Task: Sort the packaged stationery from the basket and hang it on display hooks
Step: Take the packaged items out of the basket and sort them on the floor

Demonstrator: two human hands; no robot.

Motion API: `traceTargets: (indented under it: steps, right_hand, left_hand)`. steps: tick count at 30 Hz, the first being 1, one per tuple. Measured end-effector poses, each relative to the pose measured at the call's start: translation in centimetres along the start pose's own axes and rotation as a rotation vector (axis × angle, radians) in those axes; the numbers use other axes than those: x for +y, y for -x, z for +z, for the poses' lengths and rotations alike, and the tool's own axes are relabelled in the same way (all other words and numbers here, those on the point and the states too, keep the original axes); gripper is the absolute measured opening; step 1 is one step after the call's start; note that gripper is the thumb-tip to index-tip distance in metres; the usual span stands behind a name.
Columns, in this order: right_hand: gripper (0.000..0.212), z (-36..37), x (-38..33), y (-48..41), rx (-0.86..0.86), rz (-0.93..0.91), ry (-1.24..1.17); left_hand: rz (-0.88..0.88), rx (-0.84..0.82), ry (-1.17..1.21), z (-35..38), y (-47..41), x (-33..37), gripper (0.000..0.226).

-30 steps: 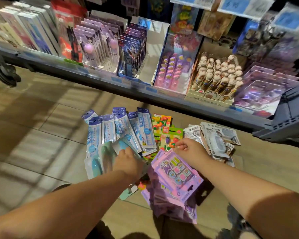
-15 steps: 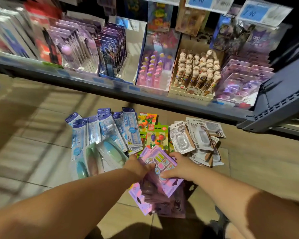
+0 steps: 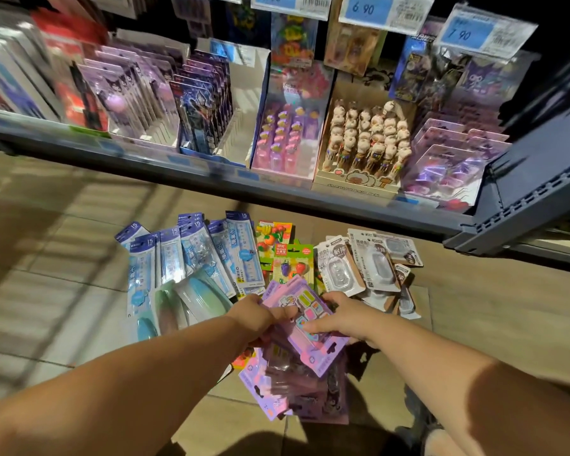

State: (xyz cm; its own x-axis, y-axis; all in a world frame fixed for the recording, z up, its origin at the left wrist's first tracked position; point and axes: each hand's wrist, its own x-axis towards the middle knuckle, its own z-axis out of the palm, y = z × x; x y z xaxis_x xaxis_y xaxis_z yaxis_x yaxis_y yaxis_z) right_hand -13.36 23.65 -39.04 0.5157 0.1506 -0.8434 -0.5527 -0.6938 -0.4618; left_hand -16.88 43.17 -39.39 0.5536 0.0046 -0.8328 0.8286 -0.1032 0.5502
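Both hands hold a stack of pink-purple eraser packs [image 3: 305, 327] above the floor. My left hand [image 3: 260, 315] grips its left edge with the thumb on top. My right hand [image 3: 341, 315] grips the right edge, thumb across the front. More purple packs [image 3: 297, 393] lie in a heap underneath. On the floor tiles lie blue ruler packs [image 3: 191, 258], green curved packs [image 3: 191, 301], fruit eraser cards [image 3: 288, 261] and white correction-tape packs [image 3: 369, 264]. No basket is in view.
A low shelf [image 3: 211, 174] runs across the top, holding boxes of pens, purple packs and figure pens [image 3: 366, 136]. Price tags [image 3: 474, 31] hang above. A dark shelf corner [image 3: 520, 205] juts out on the right. Bare floor tiles [image 3: 46, 258] lie to the left.
My left hand left the green packs and came right to grip the pink eraser stack beside my right hand. The stack has lifted slightly off the heap, and the view has shifted.
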Motion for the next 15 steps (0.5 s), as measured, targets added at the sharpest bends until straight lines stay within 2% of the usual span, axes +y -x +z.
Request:
traceTargets:
  steps: [3,7,10,12,15]
  right_hand:
    - [0.1,-0.7,-0.7,-0.1,-0.004,0.028,0.04]
    - [0.095,-1.8,-1.8,0.4,0.018,0.024,0.145]
    - [0.094,-2.6,-3.1,1.0,0.092,-0.009,0.184]
    - [0.095,-3.1,-3.8,0.7,0.178,-0.042,0.039]
    - [0.087,-3.2,-4.9,0.3,0.209,-0.094,-0.358]
  left_hand:
    - [0.023,-0.034,0.063,0.0,0.4,0.4,0.102]
    - [0.069,-0.066,0.154,0.1,0.9,1.0,0.097]
    - [0.109,-0.083,0.315,-0.2,0.5,1.2,0.087]
    - [0.128,-0.07,0.446,-0.3,0.3,1.6,0.074]
    - [0.193,-0.025,0.588,-0.7,0.4,3.1,0.044]
